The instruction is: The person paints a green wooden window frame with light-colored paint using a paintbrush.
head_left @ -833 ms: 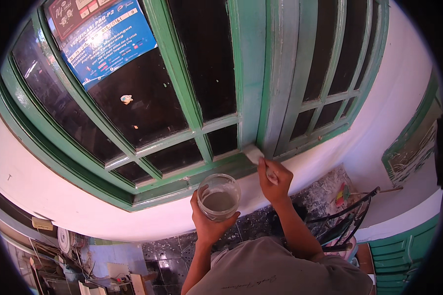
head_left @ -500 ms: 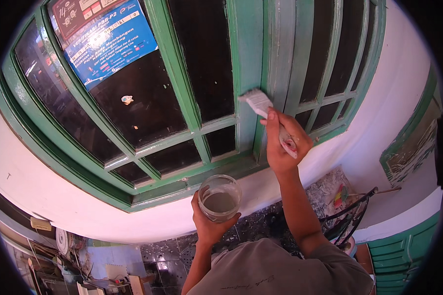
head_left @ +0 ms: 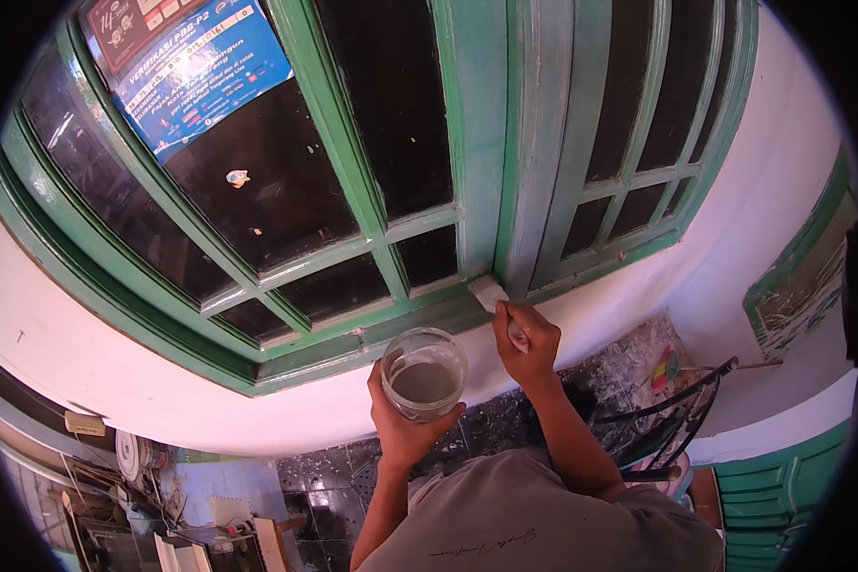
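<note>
My left hand point(head_left: 400, 424) grips a clear round tub point(head_left: 427, 381) with greyish liquid inside, held below the green window frame point(head_left: 405, 310). My right hand point(head_left: 529, 338) is closed around the handle of a paintbrush point(head_left: 488, 294), whose pale, paint-coated head touches the lower frame near the corner beside the vertical post point(head_left: 486, 191). The post is a paler, bluish green. Dark panes fill the grid, and a blue poster point(head_left: 205, 86) is stuck on the upper left glass.
A white wall point(head_left: 105, 372) runs below the window. A black metal-framed chair point(head_left: 696, 405) stands lower right near a green door point(head_left: 772, 496). A spattered black tiled floor point(head_left: 334, 486) lies below; boards and clutter point(head_left: 162, 534) fill the lower left. A framed panel point(head_left: 791, 286) is at right.
My right hand and brush rose along the vertical post half a second ago and are now back down at the lower corner. The tub has shifted slightly upward in view.
</note>
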Available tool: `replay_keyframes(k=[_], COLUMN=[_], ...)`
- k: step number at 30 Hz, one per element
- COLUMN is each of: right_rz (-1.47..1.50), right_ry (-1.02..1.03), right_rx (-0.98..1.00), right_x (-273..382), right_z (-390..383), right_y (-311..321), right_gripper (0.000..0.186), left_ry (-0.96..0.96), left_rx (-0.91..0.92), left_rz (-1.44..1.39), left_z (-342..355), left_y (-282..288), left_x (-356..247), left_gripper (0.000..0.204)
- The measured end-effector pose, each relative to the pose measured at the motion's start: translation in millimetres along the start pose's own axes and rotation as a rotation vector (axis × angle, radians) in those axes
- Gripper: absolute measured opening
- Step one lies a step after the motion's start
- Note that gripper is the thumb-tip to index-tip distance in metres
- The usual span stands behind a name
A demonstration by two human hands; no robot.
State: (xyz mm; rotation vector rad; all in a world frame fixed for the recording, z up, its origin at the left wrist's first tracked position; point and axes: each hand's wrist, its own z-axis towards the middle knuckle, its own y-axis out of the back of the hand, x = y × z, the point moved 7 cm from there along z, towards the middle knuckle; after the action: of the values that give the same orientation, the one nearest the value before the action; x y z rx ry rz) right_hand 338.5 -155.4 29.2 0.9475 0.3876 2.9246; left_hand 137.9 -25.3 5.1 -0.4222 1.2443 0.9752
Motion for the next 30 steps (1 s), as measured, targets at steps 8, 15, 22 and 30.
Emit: replay_keyframes(k=[8,15,22,30], right_rz=[0.047,0.236,0.199,0.108], right_ry=[0.016,0.168,0.119,-0.027], right_rx=[-0.025,-0.149,-0.054,-0.069], right_x=[-1,39,23,-9], right_z=[28,64,53,-1], right_y=[0,34,38,3], right_gripper=[0.006,0.015,0.013,0.006], left_ry=[0.000,0.015,-0.028,-0.038], left_rx=[-0.058,-0.123,-0.131,-0.004], left_rz=[0.022,0.005,0.008,0.071], left_z=[-10,-15,-13,-6], left_y=[-9,-18,-16,15], left_x=[-6,-3,-5,10], left_gripper=[0.113,0.116,0.115,0.117])
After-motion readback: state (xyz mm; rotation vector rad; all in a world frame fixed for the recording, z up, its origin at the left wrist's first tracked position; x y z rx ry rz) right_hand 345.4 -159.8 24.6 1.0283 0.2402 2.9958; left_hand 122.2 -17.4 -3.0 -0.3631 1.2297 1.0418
